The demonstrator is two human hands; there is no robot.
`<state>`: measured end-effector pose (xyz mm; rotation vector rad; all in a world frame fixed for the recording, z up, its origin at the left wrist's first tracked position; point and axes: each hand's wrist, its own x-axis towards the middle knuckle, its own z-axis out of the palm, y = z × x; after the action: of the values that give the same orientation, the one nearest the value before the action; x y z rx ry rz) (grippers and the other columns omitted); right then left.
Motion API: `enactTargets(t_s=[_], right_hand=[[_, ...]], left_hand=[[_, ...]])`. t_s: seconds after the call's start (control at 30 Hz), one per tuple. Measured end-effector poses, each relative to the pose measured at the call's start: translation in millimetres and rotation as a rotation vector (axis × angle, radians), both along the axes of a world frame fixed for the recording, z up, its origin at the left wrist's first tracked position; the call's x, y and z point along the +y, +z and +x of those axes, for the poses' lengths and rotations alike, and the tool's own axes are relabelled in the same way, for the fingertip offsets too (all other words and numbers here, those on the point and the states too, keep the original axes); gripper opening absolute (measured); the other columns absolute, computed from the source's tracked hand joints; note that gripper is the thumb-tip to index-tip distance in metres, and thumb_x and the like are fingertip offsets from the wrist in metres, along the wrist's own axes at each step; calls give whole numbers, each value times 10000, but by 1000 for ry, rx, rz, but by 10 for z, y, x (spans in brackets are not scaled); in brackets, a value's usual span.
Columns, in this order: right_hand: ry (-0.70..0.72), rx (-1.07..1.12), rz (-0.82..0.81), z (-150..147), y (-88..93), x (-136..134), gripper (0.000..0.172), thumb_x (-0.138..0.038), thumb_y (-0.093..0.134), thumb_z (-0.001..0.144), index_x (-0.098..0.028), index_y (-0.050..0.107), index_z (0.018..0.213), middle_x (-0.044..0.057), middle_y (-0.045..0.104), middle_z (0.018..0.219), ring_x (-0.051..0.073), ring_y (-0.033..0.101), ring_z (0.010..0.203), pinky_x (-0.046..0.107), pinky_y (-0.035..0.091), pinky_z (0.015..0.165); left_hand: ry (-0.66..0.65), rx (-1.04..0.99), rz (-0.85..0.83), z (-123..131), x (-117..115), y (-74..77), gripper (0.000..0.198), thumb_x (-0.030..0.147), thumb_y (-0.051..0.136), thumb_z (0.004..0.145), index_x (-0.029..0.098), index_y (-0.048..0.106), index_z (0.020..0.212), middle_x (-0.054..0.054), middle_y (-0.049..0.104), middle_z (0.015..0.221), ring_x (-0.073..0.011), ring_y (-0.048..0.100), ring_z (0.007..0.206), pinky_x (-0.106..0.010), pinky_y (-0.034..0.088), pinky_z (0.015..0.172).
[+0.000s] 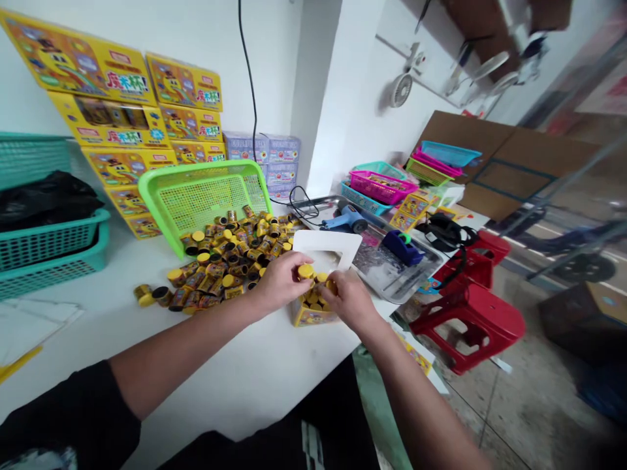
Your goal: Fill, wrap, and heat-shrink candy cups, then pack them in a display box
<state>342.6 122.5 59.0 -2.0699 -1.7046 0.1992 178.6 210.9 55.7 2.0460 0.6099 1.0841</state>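
Note:
A small yellow box (313,318) stands on the white table with its white flap (327,242) raised, and several yellow-capped cups fill it. My left hand (281,281) pinches a yellow-capped cup (305,271) above the box's left side. At the box's right side my right hand (349,297) has its fingers closed around a yellow-capped cup (332,286), partly hidden by the fingers. Left of the box, a heap of small cups (215,274) with yellow and black ends spills from a tipped green basket (171,196).
Yellow printed boxes (122,130) and purple boxes (283,149) are stacked along the wall. Teal baskets (53,261) sit at the left. On the right are a metal tray (396,287), a blue heat gun (345,219), a tape dispenser (401,248) and red stools (475,320).

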Motion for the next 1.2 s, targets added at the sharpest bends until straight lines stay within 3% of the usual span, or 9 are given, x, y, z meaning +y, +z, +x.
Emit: enactTargets(t_s=[0.1, 0.23, 0.4, 0.57, 0.8, 0.93, 1.03, 1.13, 1.2], right_hand=[[11, 435, 91, 34, 8, -60, 234, -424, 591, 809, -202, 606, 883, -11, 548, 633, 155, 513, 578, 268, 366, 553], [64, 1019, 89, 51, 24, -137, 208, -377, 610, 766, -207, 616, 885, -40, 539, 564, 124, 479, 483, 239, 346, 470], [97, 1214, 158, -15, -14, -160, 174, -325, 659, 736, -199, 620, 848, -43, 575, 632, 82, 459, 453, 207, 322, 420], [139, 1221, 171, -45, -18, -193, 252, -372, 741, 724, -203, 591, 835, -71, 531, 571, 73, 441, 423, 195, 307, 395], [158, 1185, 254, -153, 81, -259, 433, -317, 885, 554, -208, 568, 827, -56, 586, 647, 89, 490, 521, 209, 364, 469], [218, 994, 218, -411, 142, -318, 368, -412, 830, 654, -210, 569, 818, -38, 583, 641, 117, 510, 566, 239, 388, 516], [279, 724, 260, -489, 239, -368, 299, -429, 766, 736, -205, 629, 878, -10, 608, 703, 126, 522, 606, 246, 403, 534], [203, 594, 458, -204, 386, -299, 251, -419, 702, 799, -203, 659, 921, 0, 624, 736, 122, 533, 604, 249, 424, 549], [-5, 651, 625, 186, 478, -94, 235, -430, 672, 818, -197, 646, 835, -11, 608, 687, 119, 532, 584, 247, 435, 548]], left_hand=[[-2, 31, -28, -136, -43, 20, 228, 151, 667, 697, 159, 657, 925, -24, 606, 878, -136, 589, 751, -247, 475, 664], [-107, -1, -189, -184, -144, 57, 187, 192, 685, 710, 160, 590, 868, 33, 552, 707, -100, 522, 617, -214, 413, 570], [-117, 67, -14, -117, -240, 111, 195, 147, 645, 716, 174, 660, 909, -8, 593, 836, -125, 557, 733, -229, 429, 647], [-84, 104, 65, -70, -284, 86, 166, 138, 642, 701, 170, 676, 859, -10, 586, 814, -140, 554, 769, -242, 422, 693], [-212, 225, -183, -209, -392, 144, 206, 195, 625, 710, 169, 616, 914, 62, 475, 648, -86, 418, 554, -206, 301, 502], [-156, 290, -155, -337, -483, 215, 88, 230, 630, 722, 168, 570, 738, 37, 492, 689, -98, 435, 618, -208, 318, 530], [-153, 257, -296, -434, -499, 140, 173, 305, 615, 767, 170, 522, 711, 33, 482, 669, -108, 446, 619, -215, 346, 543], [-152, 193, -506, -577, -475, -29, 255, 416, 611, 795, 166, 562, 816, 8, 545, 724, -137, 520, 674, -238, 421, 596], [-93, 183, -585, -699, -465, -168, 323, 480, 641, 762, 168, 588, 827, -4, 569, 739, -164, 558, 709, -260, 464, 627]])
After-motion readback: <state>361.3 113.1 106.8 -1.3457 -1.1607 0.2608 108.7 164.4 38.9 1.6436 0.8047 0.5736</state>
